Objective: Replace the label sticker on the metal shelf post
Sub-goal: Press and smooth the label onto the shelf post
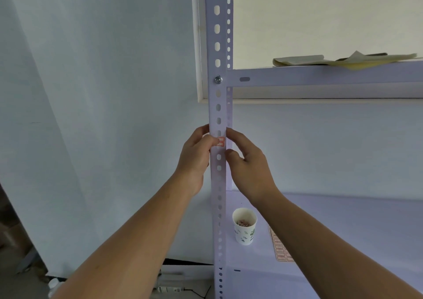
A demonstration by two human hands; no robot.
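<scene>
Head view looks up along a pale metal shelf post (pixel 218 106) pierced with a column of oval holes, a bolt (pixel 218 79) fixing it to the upper shelf (pixel 320 75). Both hands are raised to the post at the same height. The left hand (pixel 194 159) wraps its left edge, its thumb tip pressed on the front face over a small label sticker (pixel 220 141) with red outlines, which sits on the post between 2 of the holes. The left fingers curl behind the post, closed around it, with the thumb covering the sticker's left part. The right hand (pixel 248 161) is at the post's right edge, its index fingertip touching the post just beside the sticker's upper right corner and its thumb touching the edge lower down; those fingers are bent but part-open, pinching nothing that can be made out.

On the lower shelf (pixel 343 218), just right of the post, stands a paper cup (pixel 244 226) holding small pinkish scraps. Near it, partly hidden by the right forearm, lies a sticker sheet (pixel 280 248) with rows of red-outlined labels. Folded yellowish papers (pixel 320 60) lie on the upper shelf.
</scene>
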